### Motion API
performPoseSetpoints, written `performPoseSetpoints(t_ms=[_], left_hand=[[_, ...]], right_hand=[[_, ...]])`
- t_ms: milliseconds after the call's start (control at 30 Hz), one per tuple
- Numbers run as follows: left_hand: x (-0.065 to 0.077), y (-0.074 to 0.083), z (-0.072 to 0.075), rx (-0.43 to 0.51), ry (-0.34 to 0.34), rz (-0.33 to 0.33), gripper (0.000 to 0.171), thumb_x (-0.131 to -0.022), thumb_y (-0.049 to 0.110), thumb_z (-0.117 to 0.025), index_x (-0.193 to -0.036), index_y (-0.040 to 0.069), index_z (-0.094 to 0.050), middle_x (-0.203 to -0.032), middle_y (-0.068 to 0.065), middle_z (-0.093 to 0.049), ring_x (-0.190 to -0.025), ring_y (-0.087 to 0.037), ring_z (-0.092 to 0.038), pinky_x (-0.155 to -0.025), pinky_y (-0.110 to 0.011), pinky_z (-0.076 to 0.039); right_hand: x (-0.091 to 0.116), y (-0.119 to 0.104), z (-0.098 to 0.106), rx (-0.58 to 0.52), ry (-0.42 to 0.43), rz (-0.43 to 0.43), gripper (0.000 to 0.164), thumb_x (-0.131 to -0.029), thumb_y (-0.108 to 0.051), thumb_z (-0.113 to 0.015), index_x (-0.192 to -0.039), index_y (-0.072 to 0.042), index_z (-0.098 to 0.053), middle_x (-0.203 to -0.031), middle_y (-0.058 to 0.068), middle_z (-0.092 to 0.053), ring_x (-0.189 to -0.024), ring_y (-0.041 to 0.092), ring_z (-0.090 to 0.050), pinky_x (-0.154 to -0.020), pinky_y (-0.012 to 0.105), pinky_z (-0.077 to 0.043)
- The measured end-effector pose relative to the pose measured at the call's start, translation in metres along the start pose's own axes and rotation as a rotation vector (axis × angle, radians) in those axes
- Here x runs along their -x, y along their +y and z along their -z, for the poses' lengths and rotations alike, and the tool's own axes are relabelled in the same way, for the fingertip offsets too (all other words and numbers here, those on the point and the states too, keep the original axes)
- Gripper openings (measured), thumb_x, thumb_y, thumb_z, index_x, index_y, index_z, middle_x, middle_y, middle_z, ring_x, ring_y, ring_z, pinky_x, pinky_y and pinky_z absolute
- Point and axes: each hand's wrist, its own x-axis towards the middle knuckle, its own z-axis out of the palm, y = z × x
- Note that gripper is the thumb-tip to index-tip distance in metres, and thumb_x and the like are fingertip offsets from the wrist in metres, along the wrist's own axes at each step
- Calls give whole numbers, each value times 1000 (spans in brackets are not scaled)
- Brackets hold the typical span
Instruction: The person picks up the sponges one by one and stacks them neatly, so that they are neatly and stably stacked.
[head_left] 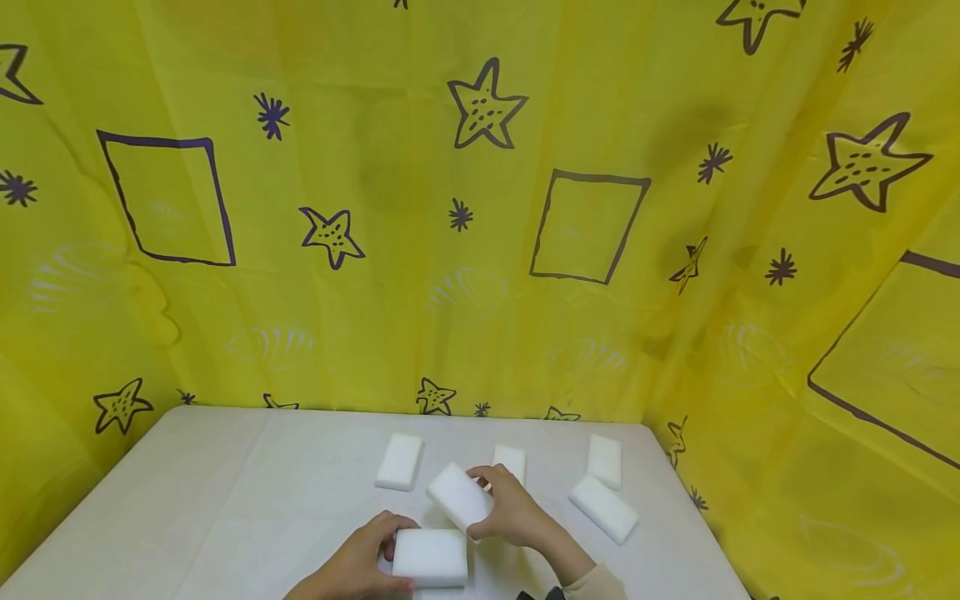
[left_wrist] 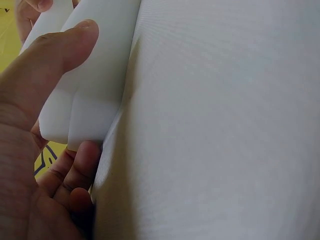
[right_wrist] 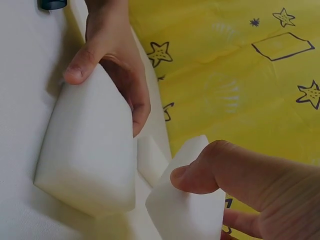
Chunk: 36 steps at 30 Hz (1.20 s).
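Observation:
My left hand (head_left: 360, 560) grips a white sponge block (head_left: 430, 557) by its left end, low at the table's near side. In the left wrist view a line runs along this block (left_wrist: 95, 100); I cannot tell whether it is an edge or a seam between two blocks. My right hand (head_left: 510, 510) holds a second white sponge block (head_left: 459, 495) between thumb and fingers, tilted and raised just beyond the first. The right wrist view has the right hand's block (right_wrist: 187, 205) beside the left hand's larger-looking block (right_wrist: 90, 145), with a gap between them.
More white sponge blocks lie on the white-covered table (head_left: 225, 500): one (head_left: 400, 461) at the back left, one (head_left: 510, 460) partly behind the right hand, and two (head_left: 604, 460) close together on the right. A yellow patterned curtain (head_left: 390, 317) surrounds the table's back and sides.

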Motion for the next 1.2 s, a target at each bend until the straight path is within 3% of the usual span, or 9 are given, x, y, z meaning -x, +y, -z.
performPoseSetpoints(t_ms=[533, 833, 1067, 1200], left_hand=[[0, -1, -1, -21, 12, -31, 61, -72, 35, -87, -122, 18, -58, -98, 8, -51, -81, 1, -48, -68, -19, -42], [0, -1, -1, -10, 1, -9, 60, -73, 35, -86, -122, 18, -58, -100, 7, -51, -81, 1, -48, -68, -19, -42], [-2, -1, -1, -31, -7, 14, 63, -73, 37, -86, -123, 12, -57, -98, 10, -51, -80, 3, -49, -68, -18, -43], [-2, -2, 0, -47, -2, -3, 63, -73, 39, -86, -122, 12, -58, -97, 11, -50, -80, 3, -49, -67, -18, -43]], right_hand=[[6, -8, 5, -11, -93, 10, 72, -59, -3, -86, -125, -5, -58, -110, 0, -53, -100, 22, -52, -81, 29, -47], [11, -13, 5, -21, -121, 32, 71, -58, -2, -87, -123, -6, -59, -108, -1, -53, -98, 19, -50, -81, 27, -46], [15, -18, 5, -38, -147, 57, 69, -59, -3, -87, -121, -9, -59, -111, -3, -53, -98, 16, -50, -81, 26, -46], [14, -19, 5, -34, -154, 64, 68, -59, -3, -86, -121, -10, -59, -111, -4, -54, -98, 14, -51, -82, 25, -46]])
